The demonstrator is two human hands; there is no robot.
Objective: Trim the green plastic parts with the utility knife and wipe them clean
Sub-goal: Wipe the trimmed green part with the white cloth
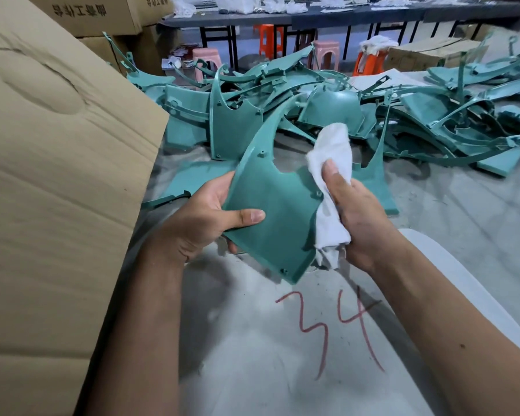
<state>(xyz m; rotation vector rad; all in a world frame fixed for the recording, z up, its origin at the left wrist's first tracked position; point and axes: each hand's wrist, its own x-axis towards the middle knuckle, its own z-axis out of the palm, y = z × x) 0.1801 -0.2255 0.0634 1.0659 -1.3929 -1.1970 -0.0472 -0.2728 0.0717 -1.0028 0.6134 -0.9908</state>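
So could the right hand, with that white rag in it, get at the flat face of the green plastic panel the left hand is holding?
Probably yes. The right hand grips the white rag right at the edge of the green plastic panel, and the left hand covers only its left edge, so the face lies open.

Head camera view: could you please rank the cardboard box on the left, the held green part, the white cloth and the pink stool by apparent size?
1. cardboard box, nearest the camera
2. green part
3. white cloth
4. pink stool, far off, so true size unsure
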